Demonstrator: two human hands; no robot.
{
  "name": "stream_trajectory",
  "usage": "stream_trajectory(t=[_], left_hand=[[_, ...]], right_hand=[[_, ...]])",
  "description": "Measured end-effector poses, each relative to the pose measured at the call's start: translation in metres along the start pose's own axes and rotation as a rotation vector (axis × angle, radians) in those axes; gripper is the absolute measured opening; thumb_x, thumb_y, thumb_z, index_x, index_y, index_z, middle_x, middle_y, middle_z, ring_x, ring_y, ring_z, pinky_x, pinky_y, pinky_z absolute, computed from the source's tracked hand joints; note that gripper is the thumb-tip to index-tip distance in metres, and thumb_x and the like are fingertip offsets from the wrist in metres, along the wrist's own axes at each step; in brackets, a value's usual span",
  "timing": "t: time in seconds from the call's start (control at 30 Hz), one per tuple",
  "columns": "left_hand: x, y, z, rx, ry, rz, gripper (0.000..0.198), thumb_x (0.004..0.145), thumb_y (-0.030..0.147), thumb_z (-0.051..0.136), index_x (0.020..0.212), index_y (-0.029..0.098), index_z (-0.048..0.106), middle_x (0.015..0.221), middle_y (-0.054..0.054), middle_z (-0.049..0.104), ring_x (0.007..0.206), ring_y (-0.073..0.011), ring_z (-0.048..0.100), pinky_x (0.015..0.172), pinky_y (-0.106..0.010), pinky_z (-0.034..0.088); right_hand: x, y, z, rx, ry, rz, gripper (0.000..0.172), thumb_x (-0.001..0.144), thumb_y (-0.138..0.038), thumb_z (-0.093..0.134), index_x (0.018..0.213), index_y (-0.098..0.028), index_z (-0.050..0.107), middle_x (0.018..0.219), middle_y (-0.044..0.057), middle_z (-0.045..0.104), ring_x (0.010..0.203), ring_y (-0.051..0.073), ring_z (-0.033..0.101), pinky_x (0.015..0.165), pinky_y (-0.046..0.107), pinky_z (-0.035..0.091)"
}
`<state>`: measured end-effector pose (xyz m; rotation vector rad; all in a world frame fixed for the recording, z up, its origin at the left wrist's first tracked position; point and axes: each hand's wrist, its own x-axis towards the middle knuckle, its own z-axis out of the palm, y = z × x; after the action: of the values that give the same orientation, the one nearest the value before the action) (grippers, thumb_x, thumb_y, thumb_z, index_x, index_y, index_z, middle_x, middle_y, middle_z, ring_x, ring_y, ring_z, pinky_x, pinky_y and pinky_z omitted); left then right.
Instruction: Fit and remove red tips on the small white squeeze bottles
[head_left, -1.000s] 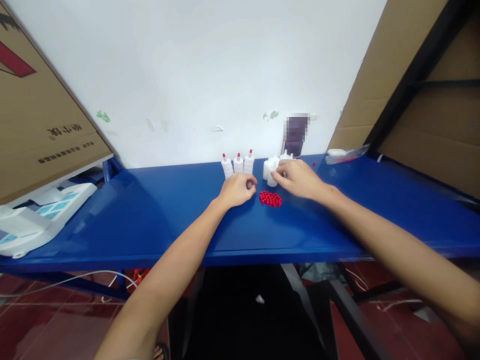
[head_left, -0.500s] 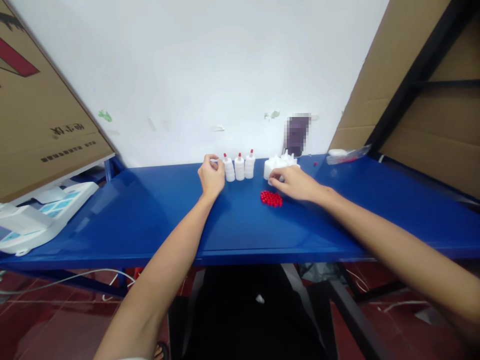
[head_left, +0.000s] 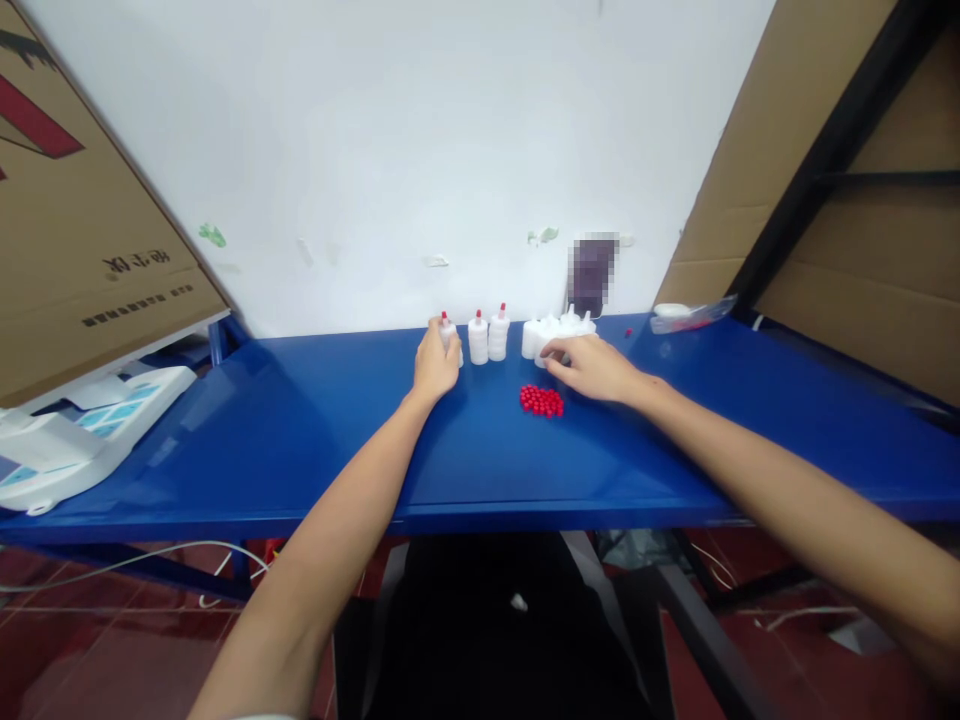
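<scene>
My left hand is wrapped round the leftmost white squeeze bottle, whose red tip sticks up above the fingers. Just right of it, two more white bottles with red tips, a nearer one and one close beside it, stand upright. On the right, my right hand has its thumb and fingers curled at the front of a cluster of white bottles with bare nozzles. Its fingertips close on a front bottle, partly hidden by the hand. A pile of small red caps lies before that cluster.
The blue table runs along a white wall. A phone-like dark object, blurred out, leans there. Further right lie a single red cap and a clear plastic bag. A white device and a large carton stand left.
My left hand has moved slightly right and closed round the leftmost red-tipped bottle, which it stood beside before. My right hand stays at the bare-nozzle cluster.
</scene>
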<state>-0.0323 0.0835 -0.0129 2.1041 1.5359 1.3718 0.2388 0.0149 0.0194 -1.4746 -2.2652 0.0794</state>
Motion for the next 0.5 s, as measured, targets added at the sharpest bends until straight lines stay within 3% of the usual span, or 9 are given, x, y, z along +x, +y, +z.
stream_trajectory(t=[0.07, 0.17, 0.3, 0.37, 0.4, 0.5], left_hand=[[0.000, 0.000, 0.001, -0.036, -0.040, -0.048, 0.022, 0.099, 0.022, 0.045, 0.121, 0.021, 0.048, 0.094, -0.006, 0.067, 0.083, -0.0219, 0.065, 0.091, -0.042, 0.052], [0.002, -0.002, 0.001, -0.111, -0.026, -0.084, 0.025, 0.098, 0.017, 0.045, 0.122, 0.023, 0.045, 0.095, -0.005, 0.067, 0.080, -0.0194, 0.066, 0.088, -0.038, 0.052], [0.001, 0.004, -0.008, -0.143, 0.169, -0.079, 0.028, 0.095, 0.015, 0.047, 0.122, 0.024, 0.046, 0.105, -0.006, 0.069, 0.091, -0.0204, 0.069, 0.088, -0.035, 0.052], [-0.004, 0.016, -0.014, -0.098, 0.261, 0.026, 0.028, 0.096, 0.018, 0.050, 0.123, 0.024, 0.048, 0.110, -0.007, 0.070, 0.097, -0.0216, 0.069, 0.091, -0.035, 0.051], [-0.008, 0.023, -0.016, -0.065, 0.254, 0.111, 0.028, 0.096, 0.022, 0.051, 0.124, 0.023, 0.050, 0.112, -0.007, 0.071, 0.099, -0.0218, 0.069, 0.092, -0.034, 0.051], [-0.023, 0.048, -0.015, 0.028, 0.096, 0.361, 0.031, 0.092, 0.030, 0.057, 0.123, 0.022, 0.057, 0.115, -0.007, 0.073, 0.101, -0.0218, 0.070, 0.093, -0.033, 0.052]], right_hand=[[-0.001, -0.005, -0.001, 0.002, 0.050, 0.017, 0.024, 0.090, -0.029, 0.058, 0.100, -0.022, 0.078, 0.093, 0.006, 0.079, 0.084, 0.023, 0.071, 0.070, 0.035, 0.047], [-0.003, -0.014, -0.002, 0.059, 0.159, 0.079, 0.015, 0.083, -0.031, 0.065, 0.087, -0.023, 0.077, 0.077, 0.002, 0.076, 0.071, 0.019, 0.068, 0.063, 0.032, 0.044], [-0.007, -0.024, -0.002, 0.177, 0.357, 0.060, 0.018, 0.078, -0.039, 0.068, 0.078, -0.021, 0.071, 0.059, 0.000, 0.066, 0.060, 0.018, 0.063, 0.065, 0.033, 0.045], [-0.009, -0.026, -0.002, 0.226, 0.416, 0.012, 0.022, 0.078, -0.043, 0.066, 0.076, -0.021, 0.068, 0.056, 0.000, 0.063, 0.057, 0.018, 0.060, 0.065, 0.034, 0.044], [-0.011, -0.027, -0.003, 0.247, 0.415, -0.017, 0.024, 0.080, -0.044, 0.063, 0.077, -0.021, 0.067, 0.056, 0.000, 0.062, 0.056, 0.018, 0.058, 0.064, 0.033, 0.043], [-0.014, -0.031, -0.003, 0.305, 0.315, -0.115, 0.030, 0.091, -0.048, 0.055, 0.092, -0.021, 0.066, 0.064, 0.000, 0.064, 0.057, 0.016, 0.055, 0.063, 0.032, 0.041]])
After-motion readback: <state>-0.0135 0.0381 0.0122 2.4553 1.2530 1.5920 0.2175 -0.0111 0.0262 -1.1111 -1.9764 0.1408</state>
